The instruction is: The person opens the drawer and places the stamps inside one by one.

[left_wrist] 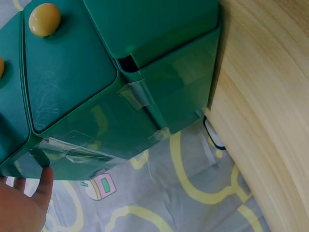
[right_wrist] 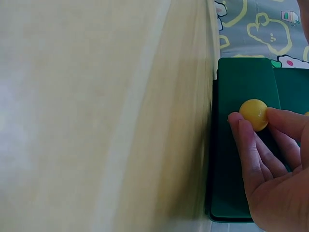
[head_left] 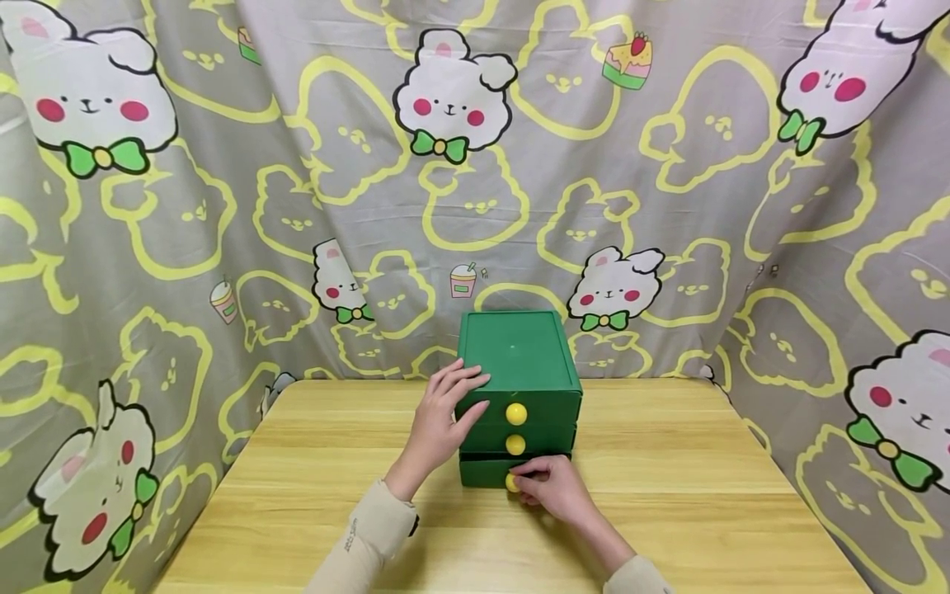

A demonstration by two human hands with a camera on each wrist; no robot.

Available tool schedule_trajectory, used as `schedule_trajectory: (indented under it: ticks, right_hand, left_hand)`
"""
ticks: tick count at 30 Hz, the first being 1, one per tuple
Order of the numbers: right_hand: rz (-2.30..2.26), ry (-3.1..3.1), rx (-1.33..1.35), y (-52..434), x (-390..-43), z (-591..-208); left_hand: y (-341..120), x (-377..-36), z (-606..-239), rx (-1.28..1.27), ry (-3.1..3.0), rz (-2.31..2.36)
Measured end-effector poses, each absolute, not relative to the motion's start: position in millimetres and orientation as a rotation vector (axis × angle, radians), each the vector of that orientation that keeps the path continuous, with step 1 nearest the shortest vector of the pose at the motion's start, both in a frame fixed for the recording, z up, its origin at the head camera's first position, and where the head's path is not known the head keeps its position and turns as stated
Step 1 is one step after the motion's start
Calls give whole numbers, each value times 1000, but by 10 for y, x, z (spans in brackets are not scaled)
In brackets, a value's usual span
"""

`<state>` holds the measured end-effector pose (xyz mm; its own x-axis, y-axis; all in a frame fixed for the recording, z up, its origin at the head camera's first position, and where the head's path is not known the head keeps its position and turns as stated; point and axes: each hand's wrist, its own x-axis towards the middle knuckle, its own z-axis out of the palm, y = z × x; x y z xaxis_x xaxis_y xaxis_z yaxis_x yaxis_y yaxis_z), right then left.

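A green three-drawer box [head_left: 512, 351] stands on the table, each drawer front bearing a round yellow knob. The bottom drawer [head_left: 482, 472] juts out a little, and a dark gap shows at its upper corner in the left wrist view. My right hand [head_left: 552, 488] pinches the bottom drawer's yellow knob [right_wrist: 254, 114] between thumb and fingertips. On the box's left side, my left hand [head_left: 445, 417] rests with extended fingers spread over the top edge. Clear tape [left_wrist: 137, 94] runs across the box's side in the left wrist view. The inside of the drawer is hidden.
The box stands near the back edge of a light wooden table [head_left: 668, 478]. A grey curtain [head_left: 475, 190] printed with yellow outlines and white cartoon animals hangs behind the table and along both sides.
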<state>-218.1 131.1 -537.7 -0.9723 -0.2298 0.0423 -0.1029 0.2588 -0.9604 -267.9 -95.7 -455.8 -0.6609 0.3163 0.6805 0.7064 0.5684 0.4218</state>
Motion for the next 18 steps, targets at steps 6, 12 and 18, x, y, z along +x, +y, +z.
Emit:
schedule_trajectory:
  ticks: [6,12,18]
  right_hand:
    - [-1856,2407,-297,1307,-2225,-5383]
    - [-1906,2386,-295,1306,-2259,-5390]
    - [-1911,2390,-295,1302,-2283,-5404]
  left_hand:
    - [-952,-2675,-4551,-811,-2262,-943]
    - [-950,-2667,-4546,-810,-2263,-948]
    - [-947,-2667,-4536,-817,-2246,-940]
